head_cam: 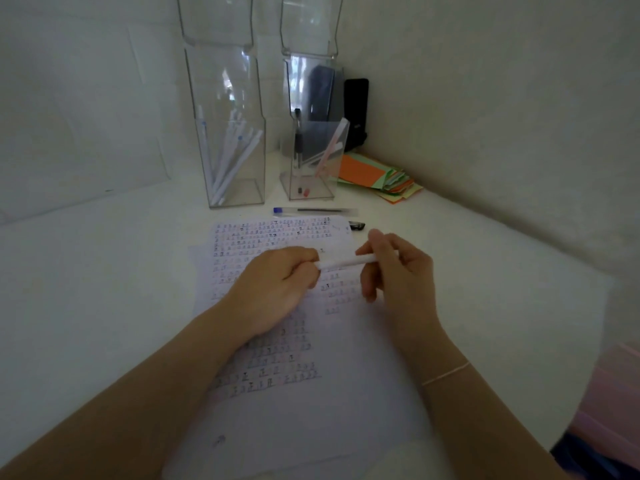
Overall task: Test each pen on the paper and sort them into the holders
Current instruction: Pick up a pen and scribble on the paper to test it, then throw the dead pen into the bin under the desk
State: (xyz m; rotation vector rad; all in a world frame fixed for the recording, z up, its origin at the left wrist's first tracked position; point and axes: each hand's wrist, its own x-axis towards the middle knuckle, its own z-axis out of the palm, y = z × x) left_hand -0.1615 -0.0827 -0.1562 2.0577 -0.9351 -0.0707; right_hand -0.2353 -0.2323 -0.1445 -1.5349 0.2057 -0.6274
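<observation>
Left hand [273,285] & right hand [398,268] each pinching one end of white pen [346,262], held horiz. above paper [311,410]; holders [228,133] behind.

White pen [348,262] in both hands' grip above the marked paper [311,393]

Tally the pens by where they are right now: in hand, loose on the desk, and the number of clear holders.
Pens in hand: 1, a white pen, left hand and right hand gripping it
Pens loose on desk: 1, blue-capped pen
Clear holders: 2, left holder, right holder
Total: 4
</observation>
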